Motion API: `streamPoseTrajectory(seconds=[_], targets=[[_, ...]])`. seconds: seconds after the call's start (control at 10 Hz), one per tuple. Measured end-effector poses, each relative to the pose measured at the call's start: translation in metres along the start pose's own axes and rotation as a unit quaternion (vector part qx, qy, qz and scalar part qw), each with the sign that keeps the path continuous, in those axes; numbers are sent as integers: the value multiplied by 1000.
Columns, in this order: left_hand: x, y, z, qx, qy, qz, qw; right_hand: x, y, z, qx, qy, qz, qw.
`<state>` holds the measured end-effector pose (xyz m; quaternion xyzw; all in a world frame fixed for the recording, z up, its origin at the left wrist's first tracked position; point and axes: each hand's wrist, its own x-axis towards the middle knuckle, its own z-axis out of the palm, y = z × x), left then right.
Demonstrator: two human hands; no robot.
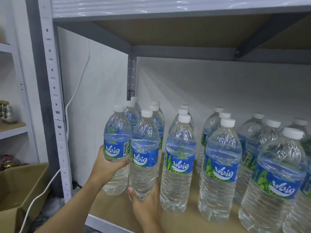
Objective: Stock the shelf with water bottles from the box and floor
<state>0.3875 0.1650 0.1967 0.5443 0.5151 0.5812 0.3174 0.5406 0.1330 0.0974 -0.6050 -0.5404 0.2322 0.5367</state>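
Two clear water bottles with white caps and blue labels are held upright over the left front of the shelf board (117,209). My left hand (107,167) grips the leftmost bottle (117,135) around its middle. My right hand (146,204) holds the bottle beside it (144,145) from below, near its base. Whether either bottle touches the board is hidden by my hands. Several more of the same bottles (220,169) stand in rows across the shelf to the right and behind.
An open cardboard box (21,180) sits on the floor at lower left. A white cable (74,98) runs down beside the grey shelf upright (53,91). The upper shelf (168,14) hangs above. Another rack (10,128) with items stands far left.
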Motion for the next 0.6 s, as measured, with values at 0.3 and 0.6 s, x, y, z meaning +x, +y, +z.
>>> streamPoseTrajectory(seconds=[0.3, 0.6], targets=[[-6, 2, 5, 3, 18, -24, 1000, 0, -9, -5, 33, -24, 31, 999], [-76, -19, 10, 328, -17, -131, 935, -18, -7, -38, 42, -158, 47, 985]])
